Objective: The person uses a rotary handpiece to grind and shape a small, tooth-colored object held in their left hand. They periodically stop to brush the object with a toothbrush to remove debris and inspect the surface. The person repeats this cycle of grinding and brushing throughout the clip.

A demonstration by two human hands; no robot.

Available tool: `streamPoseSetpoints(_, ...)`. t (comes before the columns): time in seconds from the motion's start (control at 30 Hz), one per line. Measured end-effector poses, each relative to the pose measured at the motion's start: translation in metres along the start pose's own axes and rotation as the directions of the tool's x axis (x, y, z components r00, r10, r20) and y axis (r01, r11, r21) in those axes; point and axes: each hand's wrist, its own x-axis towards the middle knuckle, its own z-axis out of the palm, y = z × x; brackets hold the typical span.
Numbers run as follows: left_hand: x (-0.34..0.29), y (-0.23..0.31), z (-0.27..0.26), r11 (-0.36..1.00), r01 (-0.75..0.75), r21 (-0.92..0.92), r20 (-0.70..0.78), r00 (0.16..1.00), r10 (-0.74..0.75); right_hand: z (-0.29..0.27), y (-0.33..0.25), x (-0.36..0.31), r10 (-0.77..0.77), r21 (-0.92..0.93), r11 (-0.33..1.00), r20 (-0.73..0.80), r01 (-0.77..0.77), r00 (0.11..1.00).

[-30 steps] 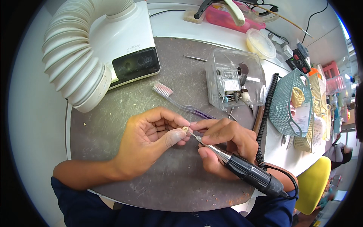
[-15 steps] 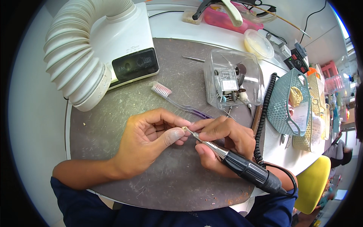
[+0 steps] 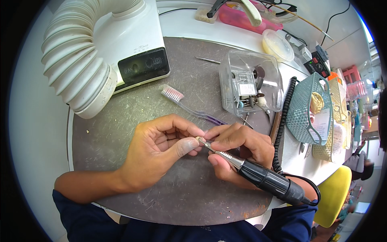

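Note:
Between the thumb and fingertips of my left hand (image 3: 155, 153) is a small cream-coloured dental crown (image 3: 198, 138), mostly covered by the fingers. Powder whitens that thumb. My right hand (image 3: 246, 145) grips a black and silver rotary handpiece (image 3: 264, 180) like a pen, with its tip at the crown. The fingertips of both hands meet there, and whether the bur touches the crown is too small to tell. Just beyond the hands lies a toothbrush (image 3: 189, 108) with pink and white bristles and a purple handle.
A white dust extractor (image 3: 133, 36) with a ribbed hose (image 3: 72, 60) stands at the back left. A clear box (image 3: 252, 82) of burs and polishing discs sits back right, beside a coiled black cord (image 3: 284, 121). Farther right are a blue-green basket (image 3: 304, 109) and a yellow chair (image 3: 334, 193).
The handpiece tip and the crown have shifted very slightly against each other. Both hands keep their grips, and the whole view has moved a little.

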Motion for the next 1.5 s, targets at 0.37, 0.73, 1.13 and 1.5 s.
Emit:
streamPoseSetpoints(0.37,0.0012,-0.0004,-0.0003,1.0,0.004,0.001,0.001,1.0,-0.004,0.0004,-0.0037,-0.0006,0.038,-0.032,0.999,0.003,-0.038,0.999)
streamPoseSetpoints(0.73,0.0021,-0.0001,-0.0008,1.0,0.004,-0.016,0.0,1.0,-0.004,0.0039,0.0003,0.0013,-0.051,-0.025,0.998,-0.041,0.05,0.998)
streamPoseSetpoints(1.13,0.0026,-0.0001,-0.0013,1.0,-0.007,0.023,0.017,1.0,0.006,0.0031,-0.0025,-0.0005,0.001,-0.006,1.0,-0.025,-0.001,1.0)
streamPoseSetpoints(1.5,0.0038,0.003,-0.0007,0.999,0.021,0.028,0.029,0.999,-0.022,0.0027,-0.0003,-0.0025,-0.019,-0.016,1.0,-0.059,0.018,0.998)
